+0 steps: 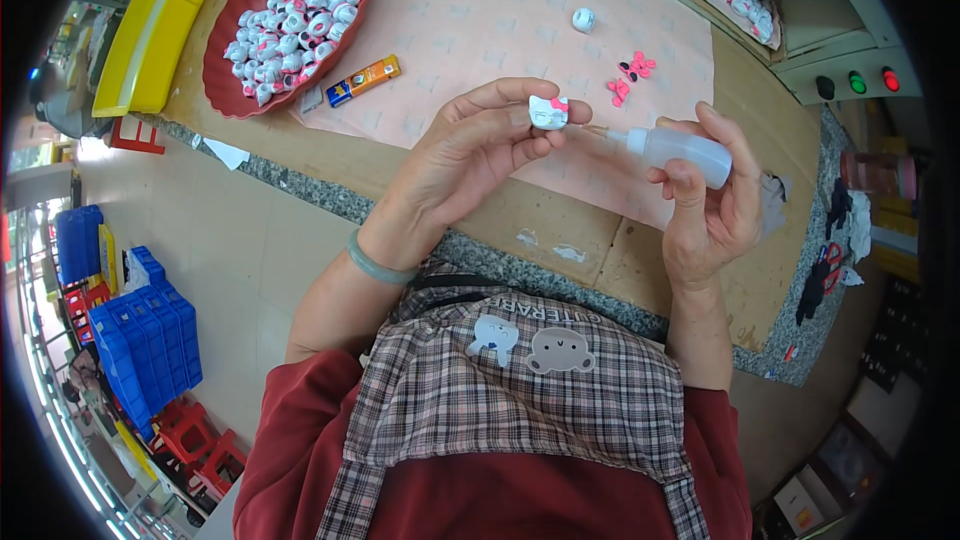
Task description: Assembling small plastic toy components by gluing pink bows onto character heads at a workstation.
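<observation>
Between its thumb and fingers, my left hand (478, 140) pinches a small white cat-head figure (548, 113) with a pink bow. My right hand (712, 195) is wrapped round a translucent squeeze bottle (690, 155), tilted so its thin nozzle points left toward the figure. The nozzle tip is close to the figure's right side; I cannot tell whether they touch. Beyond my hands, small pink and black pieces (637, 67) lie on the pink sheet (470, 20). A single white head (583, 20) sits farther back.
A red scalloped bowl (222, 90) full of white cat heads stands at the left beside a yellow bin (160, 30). An orange and blue box (362, 80) lies near it. More heads sit on a shelf at the upper right. Scissors (828, 265) lie at the right edge.
</observation>
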